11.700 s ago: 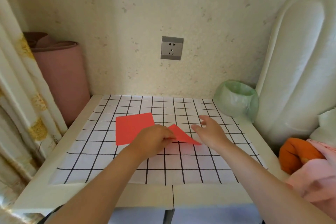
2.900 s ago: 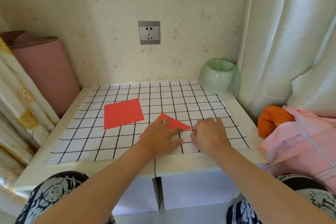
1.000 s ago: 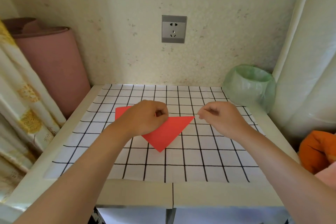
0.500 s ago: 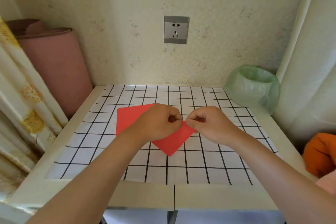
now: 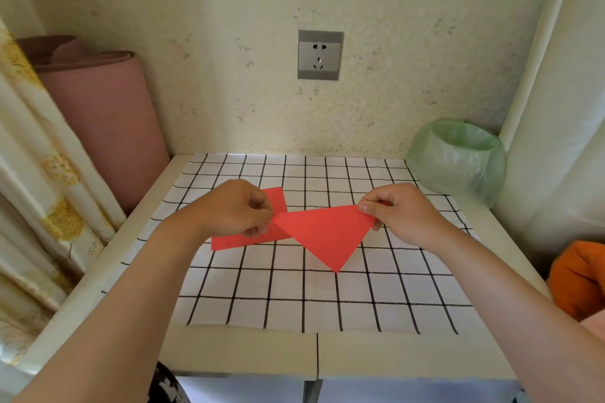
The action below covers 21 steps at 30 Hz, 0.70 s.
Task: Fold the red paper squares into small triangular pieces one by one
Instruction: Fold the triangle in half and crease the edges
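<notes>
A red paper triangle [image 5: 325, 234] hangs above the table with one corner pointing down. My left hand [image 5: 234, 208] pinches its left corner and my right hand [image 5: 397, 213] pinches its right corner, so the long edge stretches between them. A flat red paper square [image 5: 252, 234] lies on the grid-patterned cloth [image 5: 294, 294] behind and below my left hand, which hides most of it.
A green plastic-lined bin [image 5: 458, 159] stands at the table's back right corner. A rolled pink mat [image 5: 101, 114] leans at the left beside a curtain [image 5: 29, 173]. An orange cloth [image 5: 579, 278] lies off the right edge. A wall socket [image 5: 320, 55] faces me.
Half a second ago my hands were close together with the triangle's two corners nearly touching; now they have moved apart and the triangle is spread out between them.
</notes>
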Motion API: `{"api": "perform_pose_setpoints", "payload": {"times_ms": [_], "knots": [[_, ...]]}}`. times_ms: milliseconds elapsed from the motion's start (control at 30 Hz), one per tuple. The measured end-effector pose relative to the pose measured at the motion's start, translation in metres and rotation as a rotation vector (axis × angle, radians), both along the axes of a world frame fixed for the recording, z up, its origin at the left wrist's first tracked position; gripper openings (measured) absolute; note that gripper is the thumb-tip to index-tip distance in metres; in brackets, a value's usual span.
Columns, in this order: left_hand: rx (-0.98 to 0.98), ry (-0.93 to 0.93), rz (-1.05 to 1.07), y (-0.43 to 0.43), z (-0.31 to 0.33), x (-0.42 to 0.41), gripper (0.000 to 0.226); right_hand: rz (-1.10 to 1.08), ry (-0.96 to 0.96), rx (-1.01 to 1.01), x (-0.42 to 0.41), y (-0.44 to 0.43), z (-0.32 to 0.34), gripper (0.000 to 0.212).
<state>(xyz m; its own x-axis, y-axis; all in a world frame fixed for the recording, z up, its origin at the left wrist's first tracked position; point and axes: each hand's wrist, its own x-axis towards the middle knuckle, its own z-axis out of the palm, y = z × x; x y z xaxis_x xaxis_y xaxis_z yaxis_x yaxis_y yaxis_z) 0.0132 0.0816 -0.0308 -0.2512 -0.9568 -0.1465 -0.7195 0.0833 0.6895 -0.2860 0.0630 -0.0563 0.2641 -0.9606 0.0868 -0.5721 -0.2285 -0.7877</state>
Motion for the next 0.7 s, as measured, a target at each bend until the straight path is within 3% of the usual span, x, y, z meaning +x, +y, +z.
{"api": "perform_pose_setpoints", "payload": {"times_ms": [100,200,300,367,467,567,633,700], "knots": [[-0.031,-0.181,0.046,-0.005,-0.002,0.013,0.02,-0.007,0.032,0.003,-0.003,-0.002,-0.002,0.018],[-0.2,-0.284,0.164,-0.007,-0.003,0.01,0.022,0.008,0.043,0.017,-0.005,-0.002,-0.001,0.018],[-0.315,-0.102,0.127,0.003,-0.003,-0.023,0.015,0.078,0.046,0.05,-0.001,0.003,0.004,0.015],[-0.235,-0.009,-0.012,0.01,-0.007,-0.048,0.021,0.135,0.039,0.056,0.005,0.007,0.007,0.012],[-0.115,-0.05,-0.168,0.012,-0.016,-0.071,0.019,0.158,0.005,0.028,0.011,0.008,0.006,0.009],[-0.051,0.031,-0.058,0.008,-0.02,-0.072,0.013,0.026,0.013,-0.101,0.013,0.006,-0.001,0.017],[0.009,0.183,0.102,0.005,-0.023,-0.07,0.012,-0.036,0.039,-0.203,0.013,0.008,-0.002,0.033],[0.117,0.349,0.253,0.004,-0.024,-0.07,0.011,-0.013,0.056,-0.274,0.014,0.013,0.0,0.035]]}}
